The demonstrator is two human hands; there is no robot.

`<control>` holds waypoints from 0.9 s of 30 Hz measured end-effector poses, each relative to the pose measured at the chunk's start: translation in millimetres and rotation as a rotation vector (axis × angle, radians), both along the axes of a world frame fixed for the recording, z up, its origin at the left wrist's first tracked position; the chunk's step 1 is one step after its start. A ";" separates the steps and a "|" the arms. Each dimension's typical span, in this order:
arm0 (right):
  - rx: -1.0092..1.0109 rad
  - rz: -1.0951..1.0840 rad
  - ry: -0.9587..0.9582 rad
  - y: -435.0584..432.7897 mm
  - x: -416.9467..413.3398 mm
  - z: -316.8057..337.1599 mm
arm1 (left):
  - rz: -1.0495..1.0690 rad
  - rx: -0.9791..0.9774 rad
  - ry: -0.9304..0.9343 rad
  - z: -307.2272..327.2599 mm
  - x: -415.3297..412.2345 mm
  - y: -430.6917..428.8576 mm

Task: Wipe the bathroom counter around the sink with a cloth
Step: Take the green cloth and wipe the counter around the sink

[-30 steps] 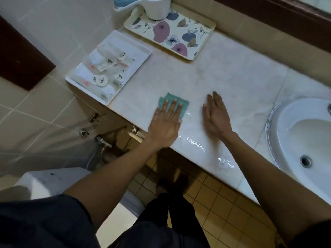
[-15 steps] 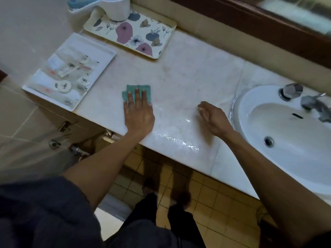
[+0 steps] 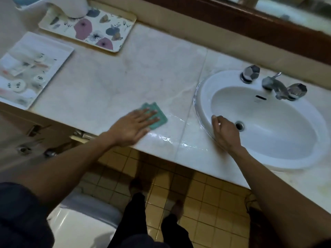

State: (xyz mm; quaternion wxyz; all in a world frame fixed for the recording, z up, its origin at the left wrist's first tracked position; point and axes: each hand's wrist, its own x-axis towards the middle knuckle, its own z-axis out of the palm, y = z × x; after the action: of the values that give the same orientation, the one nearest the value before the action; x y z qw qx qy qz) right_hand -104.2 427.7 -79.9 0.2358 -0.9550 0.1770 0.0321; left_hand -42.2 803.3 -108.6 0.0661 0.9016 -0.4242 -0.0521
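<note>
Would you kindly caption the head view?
Left hand presses green cloth on wet counter; right hand grips sink rim.

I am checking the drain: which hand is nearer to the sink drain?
Right. The right hand rests on the sink rim beside the drain; the left hand presses the cloth on the counter.

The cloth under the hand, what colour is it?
The small folded cloth is teal green, seen in the head view.

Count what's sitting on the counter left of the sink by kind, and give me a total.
Trays: 2, floral tray and white tray
Cloths: 1, green cloth under the left hand
White containers: 1, on the floral tray
Total: 4
</note>
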 end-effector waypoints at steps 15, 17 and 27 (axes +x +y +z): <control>-0.127 0.156 0.060 -103.1 -95.4 -2.2 | 0.565 -0.135 0.121 -3.7 -128.4 -239.7; -0.127 0.164 0.047 -106.1 -98.8 -1.6 | 0.303 -0.105 0.132 -4.7 -129.7 -211.0; -0.202 0.197 -0.055 -114.1 -112.1 -9.3 | 0.655 -0.112 0.146 -6.7 -132.3 -225.1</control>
State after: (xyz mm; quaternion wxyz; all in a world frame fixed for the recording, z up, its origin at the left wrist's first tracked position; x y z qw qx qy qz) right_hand -216.3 313.5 -89.2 0.1390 -0.9871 0.0781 0.0112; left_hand -174.5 578.2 -115.3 0.1591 0.9789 -0.1084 -0.0690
